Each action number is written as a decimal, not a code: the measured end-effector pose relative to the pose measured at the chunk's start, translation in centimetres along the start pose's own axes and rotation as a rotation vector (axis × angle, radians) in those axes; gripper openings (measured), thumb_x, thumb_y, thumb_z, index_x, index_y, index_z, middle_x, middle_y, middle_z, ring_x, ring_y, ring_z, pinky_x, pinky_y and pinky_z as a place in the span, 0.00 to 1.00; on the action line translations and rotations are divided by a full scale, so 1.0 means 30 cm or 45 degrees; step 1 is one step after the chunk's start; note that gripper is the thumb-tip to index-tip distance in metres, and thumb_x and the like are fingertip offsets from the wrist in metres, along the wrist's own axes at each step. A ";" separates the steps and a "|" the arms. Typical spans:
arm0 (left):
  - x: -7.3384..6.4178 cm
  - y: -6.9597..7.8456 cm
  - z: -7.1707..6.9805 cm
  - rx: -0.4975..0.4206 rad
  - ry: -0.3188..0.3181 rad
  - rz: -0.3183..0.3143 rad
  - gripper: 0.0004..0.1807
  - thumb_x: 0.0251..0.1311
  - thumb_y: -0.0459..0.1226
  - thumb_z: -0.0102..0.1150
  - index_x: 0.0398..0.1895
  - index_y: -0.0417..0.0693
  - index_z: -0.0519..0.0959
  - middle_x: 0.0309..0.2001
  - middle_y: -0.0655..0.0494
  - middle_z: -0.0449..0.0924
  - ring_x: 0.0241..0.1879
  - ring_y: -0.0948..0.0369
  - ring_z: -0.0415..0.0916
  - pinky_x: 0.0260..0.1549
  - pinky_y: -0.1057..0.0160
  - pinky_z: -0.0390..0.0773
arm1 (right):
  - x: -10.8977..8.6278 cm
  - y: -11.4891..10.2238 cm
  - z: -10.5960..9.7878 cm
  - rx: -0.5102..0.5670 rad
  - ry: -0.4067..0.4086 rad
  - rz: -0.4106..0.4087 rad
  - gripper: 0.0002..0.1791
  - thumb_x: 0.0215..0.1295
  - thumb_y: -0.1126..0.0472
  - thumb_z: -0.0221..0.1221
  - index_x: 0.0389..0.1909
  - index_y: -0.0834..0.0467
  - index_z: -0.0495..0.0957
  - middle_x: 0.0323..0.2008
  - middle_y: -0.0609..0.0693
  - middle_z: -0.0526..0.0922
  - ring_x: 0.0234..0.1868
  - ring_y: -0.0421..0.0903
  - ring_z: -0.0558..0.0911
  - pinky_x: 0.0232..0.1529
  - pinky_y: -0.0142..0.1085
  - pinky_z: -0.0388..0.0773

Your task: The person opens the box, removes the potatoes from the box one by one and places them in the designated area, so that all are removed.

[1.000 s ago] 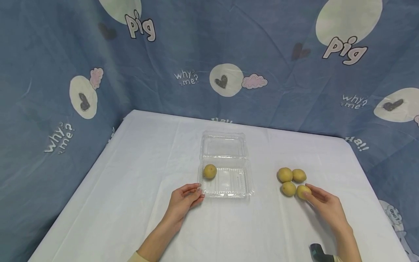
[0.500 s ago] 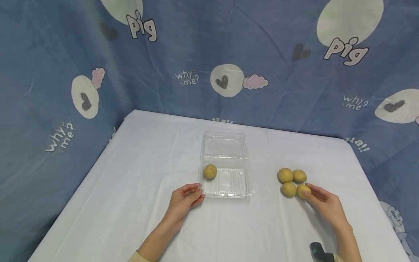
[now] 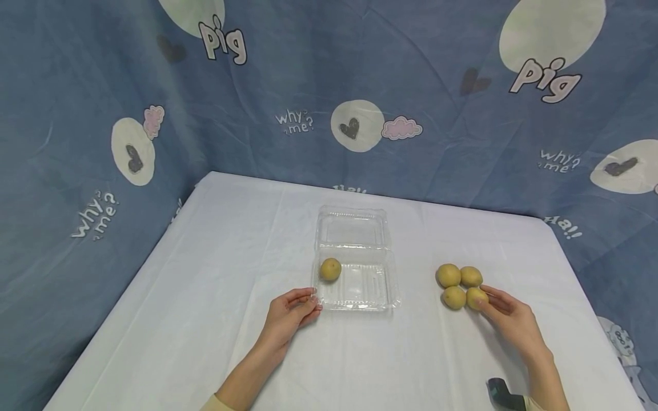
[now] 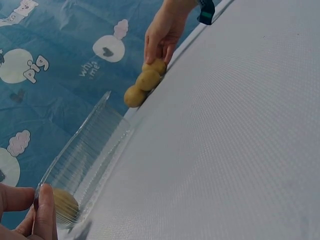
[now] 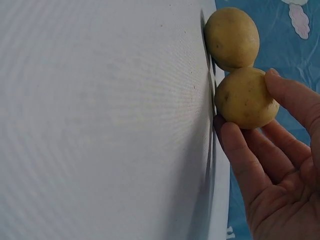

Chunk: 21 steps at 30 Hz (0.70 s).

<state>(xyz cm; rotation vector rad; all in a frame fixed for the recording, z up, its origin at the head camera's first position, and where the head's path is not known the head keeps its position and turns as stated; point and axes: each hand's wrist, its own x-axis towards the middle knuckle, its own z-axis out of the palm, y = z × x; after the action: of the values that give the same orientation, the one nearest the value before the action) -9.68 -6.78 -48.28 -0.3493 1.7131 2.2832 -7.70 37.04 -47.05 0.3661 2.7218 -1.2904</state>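
From where I stand, the right hand (image 3: pixel 510 319) has its grip around the near-right potato (image 5: pixel 247 97), pinching it between thumb and fingers; this potato lies toward the right edge of the bench (image 3: pixel 231 245), in a group with three other potatoes (image 3: pixel 449 275). The left hand (image 3: pixel 289 313) pinches the near-left corner of the open clear plastic clamshell (image 3: pixel 362 285), about midway between the bench's side edges, with a single potato (image 3: pixel 330 269) inside. I would advise to seat the fingertips low, lift straight up so that the neighbours do not roll, and hold the light clamshell without bending its rim. I can read no label on it; the blue backdrop cloth (image 3: pixel 288 68), beyond the far edge, says "pig", "why? me?" and "Ha!!".
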 end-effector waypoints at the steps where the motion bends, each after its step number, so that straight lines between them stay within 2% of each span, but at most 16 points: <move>1: 0.000 0.000 0.000 -0.001 0.000 0.000 0.18 0.63 0.27 0.60 0.55 0.27 0.74 0.41 0.46 0.76 0.39 0.57 0.82 0.44 0.65 0.84 | 0.000 0.000 -0.001 0.011 -0.010 0.005 0.41 0.67 0.38 0.57 0.70 0.64 0.63 0.61 0.67 0.72 0.63 0.67 0.69 0.62 0.66 0.64; 7: 0.002 -0.002 0.000 -0.003 -0.001 0.001 0.18 0.63 0.27 0.61 0.55 0.26 0.73 0.40 0.45 0.77 0.38 0.58 0.82 0.43 0.65 0.85 | 0.006 -0.002 -0.004 -0.002 -0.026 0.029 0.41 0.66 0.38 0.57 0.69 0.63 0.64 0.61 0.67 0.72 0.65 0.68 0.66 0.62 0.68 0.62; 16: 0.003 -0.001 0.000 0.004 -0.010 -0.001 0.18 0.64 0.27 0.60 0.55 0.26 0.73 0.41 0.44 0.78 0.38 0.58 0.82 0.44 0.65 0.84 | 0.018 -0.002 -0.010 -0.030 -0.044 0.022 0.44 0.67 0.36 0.55 0.70 0.66 0.63 0.63 0.69 0.69 0.64 0.68 0.67 0.63 0.64 0.65; 21: 0.003 -0.001 -0.002 0.006 -0.010 -0.004 0.19 0.64 0.27 0.60 0.56 0.27 0.73 0.42 0.43 0.78 0.39 0.58 0.82 0.44 0.65 0.84 | 0.020 -0.002 -0.005 -0.030 -0.036 0.017 0.43 0.68 0.37 0.55 0.70 0.67 0.62 0.63 0.70 0.69 0.63 0.68 0.69 0.60 0.62 0.70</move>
<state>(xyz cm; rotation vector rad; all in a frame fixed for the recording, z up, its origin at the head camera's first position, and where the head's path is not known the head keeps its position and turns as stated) -9.74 -6.83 -48.35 -0.3408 1.7127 2.2750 -8.28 37.24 -47.02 0.3600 2.7044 -1.2492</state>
